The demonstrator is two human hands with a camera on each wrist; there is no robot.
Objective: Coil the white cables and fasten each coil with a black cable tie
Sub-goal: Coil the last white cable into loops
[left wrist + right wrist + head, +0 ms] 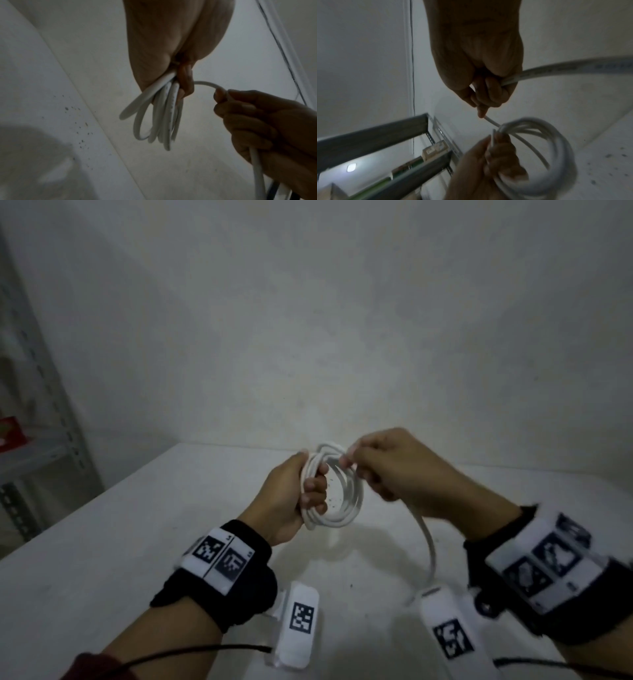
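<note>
Nearest the viewer, two black wrist straps [236,570] carrying white marker plates sit on the forearms, above a white table [102,594] flecked with dark specks. A loose length of the white cable [428,542] rises from beside the right wrist into the right hand [394,467], whose curled fingers close around it and pinch the strand at the fingertips [482,113] (print runs along the cable's jacket in the right wrist view). Just beyond, the left hand [291,501] clenches one side of the coil [342,494], several loops gathered under its fingers [187,83] and hanging free below, held clear of the tabletop. At the far left stands a metal shelving rack [37,446] against a pale wall [308,320].
</note>
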